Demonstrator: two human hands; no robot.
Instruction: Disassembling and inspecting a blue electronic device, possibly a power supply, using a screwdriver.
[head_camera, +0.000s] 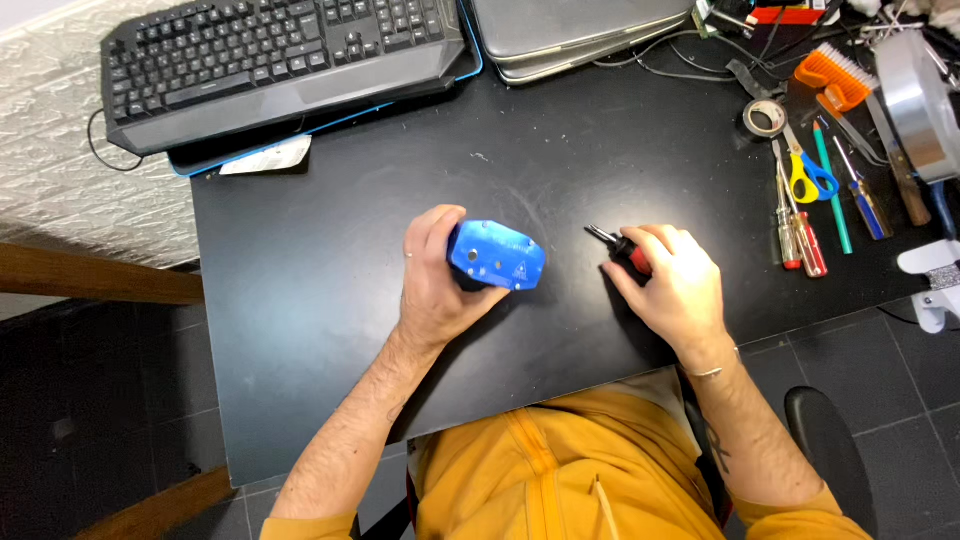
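Head view: blue casing is gripped at its left end by left hand, mid-bench; screwdriver is clasped in right hand. Casing should be kept flat w/ holes up, tip seated square before turning.

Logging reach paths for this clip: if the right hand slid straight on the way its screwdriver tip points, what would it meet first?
Probably the blue plastic part held by the left hand. The right hand grips a red-handled screwdriver pointing up-left, so it might just pass above it; otherwise bare black desk.
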